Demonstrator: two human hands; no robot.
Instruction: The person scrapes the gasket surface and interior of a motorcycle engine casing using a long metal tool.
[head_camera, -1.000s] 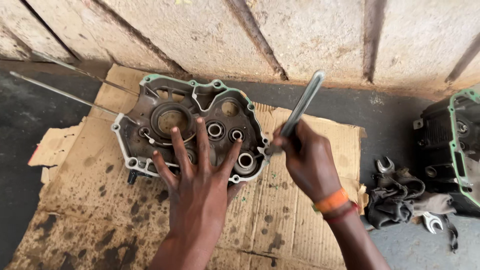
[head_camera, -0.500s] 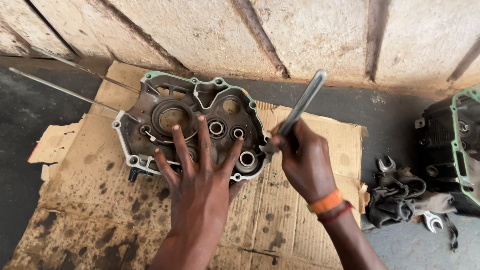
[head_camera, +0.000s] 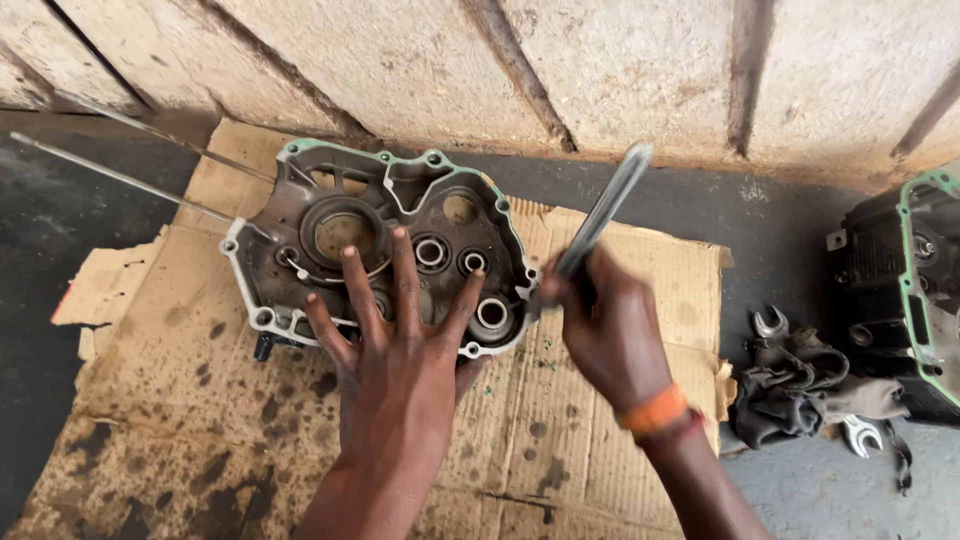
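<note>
Left hand (head_camera: 395, 375) spread flat, we pin the engine case (head_camera: 385, 245); right hand (head_camera: 610, 330) grips a wrench (head_camera: 600, 215) slanting up-right at its right edge.

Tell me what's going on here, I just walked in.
A person is working on an engine crankcase half that lies on oil-stained cardboard by a wall. The left hand is spread flat on the case, holding it down. The right hand grips a long metal tool angled down at the case's right edge. Wrenches and a rag lie to the right, beside another engine part.
</note>
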